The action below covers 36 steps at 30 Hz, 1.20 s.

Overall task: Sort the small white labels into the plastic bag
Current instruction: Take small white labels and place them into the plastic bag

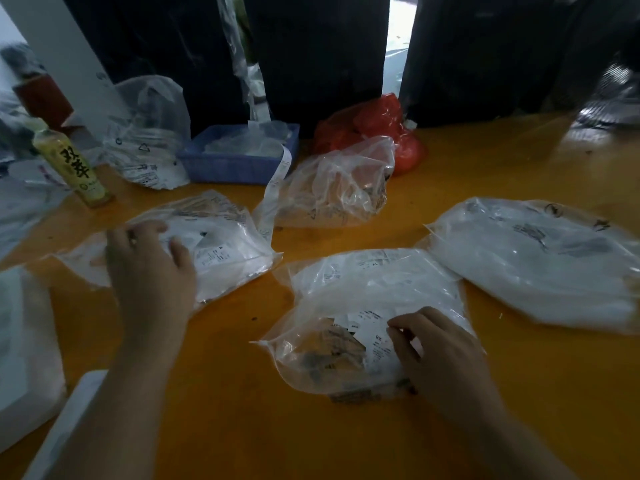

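**Two hands on two bags of labels**

The near bag [363,306] lies at the middle of the orange surface [242,427], and everything else is placed from it. It is clear plastic, and small white labels [372,329] show through its near half. The right hand [440,358] rests on the bag's right side with its fingers curled, the fingertips [394,325] pinching at the plastic just over the labels — whether a label itself is caught between them cannot be told.

Left of the near bag lies a second bag [221,244] of white contents. The left hand [149,265] lies on top of it, fingers spread and only loosely bent, holding nothing.

Right of the near bag, touching its far corner, is a third full bag [533,265]. Beyond the near bag sits a crumpled clear bag [339,188], with a paper strip [273,188] hanging from a blue tray [239,164] further back. A red bag [377,129] lies behind the crumpled one — a yellow bottle [74,166] stands far left.
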Available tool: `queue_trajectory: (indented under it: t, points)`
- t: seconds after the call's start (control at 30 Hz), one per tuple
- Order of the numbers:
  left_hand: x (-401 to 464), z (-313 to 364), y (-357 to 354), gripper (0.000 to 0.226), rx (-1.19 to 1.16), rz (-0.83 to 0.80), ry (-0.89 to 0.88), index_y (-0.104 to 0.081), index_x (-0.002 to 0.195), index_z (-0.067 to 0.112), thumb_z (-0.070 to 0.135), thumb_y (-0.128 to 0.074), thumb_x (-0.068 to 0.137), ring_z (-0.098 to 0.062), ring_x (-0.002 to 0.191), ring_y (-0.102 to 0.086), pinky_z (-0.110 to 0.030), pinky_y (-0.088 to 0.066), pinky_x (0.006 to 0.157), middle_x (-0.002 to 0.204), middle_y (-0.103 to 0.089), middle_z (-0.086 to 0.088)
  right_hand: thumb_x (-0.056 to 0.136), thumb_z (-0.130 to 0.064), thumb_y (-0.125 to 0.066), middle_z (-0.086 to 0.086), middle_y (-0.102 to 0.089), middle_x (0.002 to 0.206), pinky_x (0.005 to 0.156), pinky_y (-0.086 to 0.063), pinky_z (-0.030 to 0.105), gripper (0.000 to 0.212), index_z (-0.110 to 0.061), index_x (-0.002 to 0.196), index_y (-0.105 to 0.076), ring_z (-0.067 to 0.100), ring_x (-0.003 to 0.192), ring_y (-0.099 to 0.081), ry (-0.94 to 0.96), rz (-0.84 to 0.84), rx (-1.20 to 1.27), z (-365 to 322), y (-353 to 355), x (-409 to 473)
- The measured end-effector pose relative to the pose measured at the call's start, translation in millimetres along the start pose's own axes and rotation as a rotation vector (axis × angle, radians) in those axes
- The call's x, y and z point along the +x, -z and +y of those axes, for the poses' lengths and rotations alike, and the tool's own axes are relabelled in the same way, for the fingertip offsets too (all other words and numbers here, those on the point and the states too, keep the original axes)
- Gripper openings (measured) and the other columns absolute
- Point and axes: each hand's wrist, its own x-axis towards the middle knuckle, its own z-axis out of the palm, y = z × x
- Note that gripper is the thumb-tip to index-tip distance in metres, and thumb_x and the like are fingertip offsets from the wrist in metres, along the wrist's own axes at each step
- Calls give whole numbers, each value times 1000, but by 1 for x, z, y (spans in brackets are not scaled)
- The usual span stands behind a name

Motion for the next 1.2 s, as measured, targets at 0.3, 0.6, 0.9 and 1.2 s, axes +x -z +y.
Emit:
queue_trajectory:
  t: [0.3,0.6,0.9,1.2]
  points:
    - [-145,95,-27,26,-518,-631,-495,-66,97,33,43,-45,108,-1,81,-60,-17,-50,71,84,-63,19,99,-11,-56,14,-70,83,72,-48,37,20,-6,91,-74,27,68,-53,-320,239,-523,89,89,75]
    - [-160,90,-38,31,-608,-675,-45,-69,92,42,55,-42,100,5,83,-69,-30,-62,81,82,-72,21,93,-6,-52,6,-69,79,56,-50,32,22,-13,86,-71,25,68,-60,-457,-82,-513,125,84,86]
    - [-160,91,-35,25,-651,-701,-17,-72,99,32,40,-49,107,0,84,-70,-35,-63,84,84,-74,13,95,-32,-70,10,-64,68,66,-46,36,36,-8,69,-62,30,70,-62,-471,46,-505,117,99,83]
    - [-162,89,-35,22,-742,-705,-17,-71,93,37,38,-54,106,-1,80,-70,-21,-59,71,85,-73,21,97,-29,-66,7,-59,78,68,-36,34,26,-14,75,-68,31,73,-52,-431,312,-434,114,114,75]
